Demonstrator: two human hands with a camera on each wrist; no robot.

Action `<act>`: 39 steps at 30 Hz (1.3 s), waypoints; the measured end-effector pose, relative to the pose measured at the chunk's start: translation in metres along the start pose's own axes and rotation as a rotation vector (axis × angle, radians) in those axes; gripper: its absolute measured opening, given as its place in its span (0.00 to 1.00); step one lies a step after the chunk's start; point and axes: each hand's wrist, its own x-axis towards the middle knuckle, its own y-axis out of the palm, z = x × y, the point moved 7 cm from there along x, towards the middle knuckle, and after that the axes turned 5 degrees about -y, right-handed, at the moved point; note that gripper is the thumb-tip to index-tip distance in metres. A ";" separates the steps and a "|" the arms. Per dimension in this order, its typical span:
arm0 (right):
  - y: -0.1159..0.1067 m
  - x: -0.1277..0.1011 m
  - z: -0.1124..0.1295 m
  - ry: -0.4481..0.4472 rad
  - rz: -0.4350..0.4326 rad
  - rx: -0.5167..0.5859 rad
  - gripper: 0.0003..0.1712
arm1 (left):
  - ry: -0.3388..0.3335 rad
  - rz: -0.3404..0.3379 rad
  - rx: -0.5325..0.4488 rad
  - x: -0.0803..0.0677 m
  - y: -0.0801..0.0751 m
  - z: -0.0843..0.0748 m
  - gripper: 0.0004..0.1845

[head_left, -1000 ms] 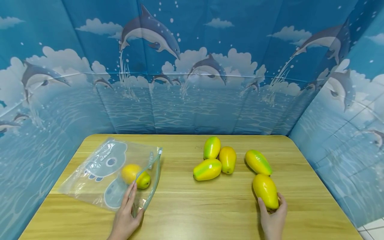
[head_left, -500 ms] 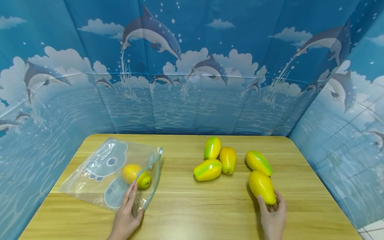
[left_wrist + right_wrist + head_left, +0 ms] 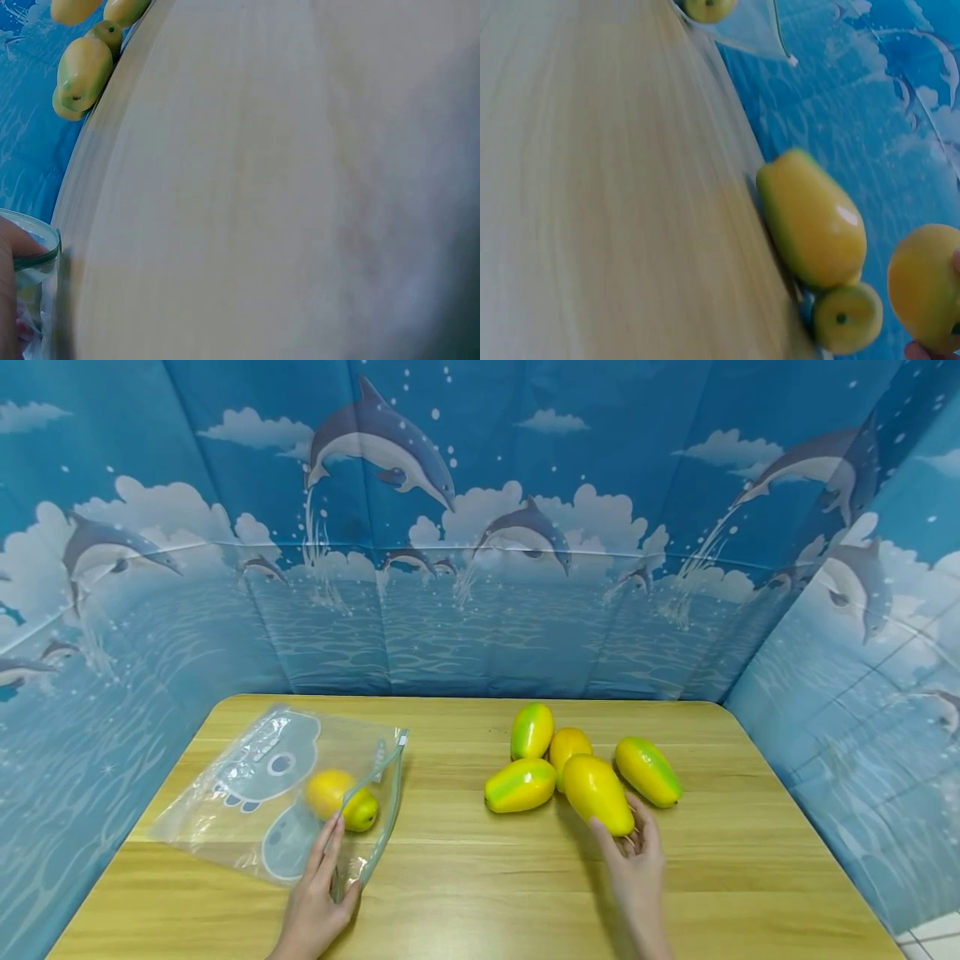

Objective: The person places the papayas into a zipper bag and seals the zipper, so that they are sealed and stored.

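- Far left on the counter (image 3: 480, 902) I've got the clear zip bag (image 3: 255, 793) lying flat, its open mouth facing right, with one yellow fruit (image 3: 339, 797) inside it.
- My left hand (image 3: 315, 902) pinches the bag's near mouth edge, fingers (image 3: 330, 843) curled onto the plastic just beside the bagged fruit; that hand and bag match a second ago.
- The left wrist view shows only a fingertip on the bag's green-lined rim (image 3: 34, 251), mostly bare counter, and the fruit pile small at the top corner.
- Centre: three mangoes (image 3: 532, 760) clustered touching, one more mango (image 3: 648, 770) just right of them.
- My right hand (image 3: 636, 860) grasps the held mango (image 3: 597, 793) by its near end, fingers cupped under it. A second ago it was well right near the counter's front; now it has slid up-left beside the cluster.
- The right wrist view gives the held mango at the frame's right edge (image 3: 926, 289), which the head view shows whole.
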 end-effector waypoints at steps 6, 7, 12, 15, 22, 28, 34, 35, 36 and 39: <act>0.032 -0.004 0.013 -0.033 0.112 0.052 0.33 | 0.001 0.002 0.011 0.000 0.000 0.001 0.56; 0.038 -0.006 0.014 -0.044 0.132 0.058 0.33 | 0.000 0.004 0.010 0.000 0.000 0.001 0.56; 0.069 -0.015 0.022 -0.087 0.222 0.101 0.34 | 0.002 0.005 -0.005 0.000 -0.001 0.002 0.55; 0.087 -0.024 0.025 -0.092 0.278 0.132 0.35 | 0.010 0.000 -0.012 0.001 -0.002 0.002 0.55; 0.126 -0.042 0.030 -0.149 0.418 0.167 0.35 | -0.011 0.013 -0.016 0.002 -0.001 0.003 0.56; 0.148 -0.050 0.038 -0.177 0.513 0.176 0.34 | -0.034 0.029 -0.031 0.001 0.000 0.006 0.56; 0.160 -0.059 0.061 -0.163 0.605 0.192 0.32 | -0.048 0.032 -0.026 0.001 0.001 0.008 0.57; 0.162 -0.061 0.064 -0.158 0.617 0.191 0.31 | -0.048 0.032 -0.024 0.001 0.001 0.008 0.57; 0.164 -0.062 0.065 -0.147 0.629 0.188 0.31 | -0.048 0.033 -0.022 0.001 0.001 0.008 0.57; 0.170 -0.066 0.068 -0.138 0.661 0.180 0.31 | -0.044 0.037 -0.016 0.001 0.001 0.007 0.57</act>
